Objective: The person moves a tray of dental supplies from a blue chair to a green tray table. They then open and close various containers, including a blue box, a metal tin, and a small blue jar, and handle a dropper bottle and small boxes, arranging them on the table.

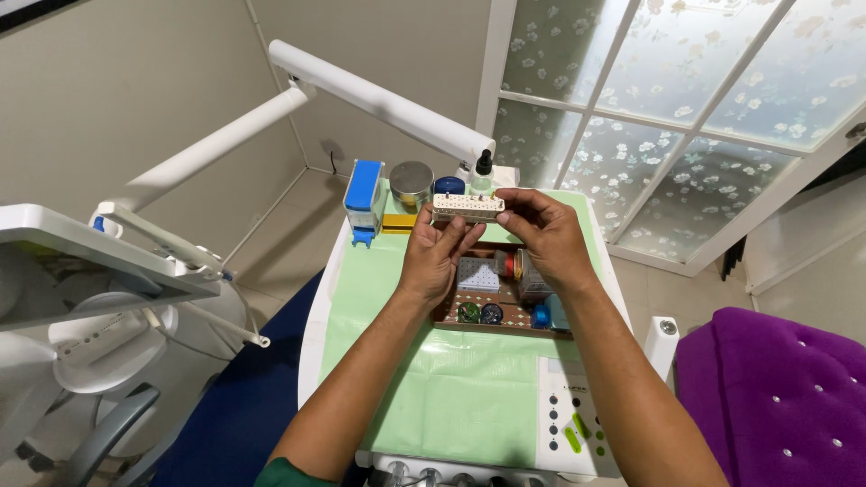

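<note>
Over the tray, both hands: I hold a pale, long bur block up between my two hands, level, its top dotted with small holes.
Left hand: my fingers are closed on the block's left end, thumb at the front, the palm turned toward me.
Right hand: my fingertips pinch the block's right end, the hand curled narrow around it.
Block's place: it hangs in the air above the far part of the brown tray, touching nothing but my fingers.
Tray contents: a white perforated pad, a red-capped vial, two dark round tins and a blue piece lie in it.
Surface: a green sheet covers the white cart, with a button panel at its near right corner.
Far edge: a blue-lidded box, a yellow block, a round metal tin, a dark blue jar and a dropper bottle stand in a row.
Around: a white arm runs overhead, and a purple seat is at my right.
</note>
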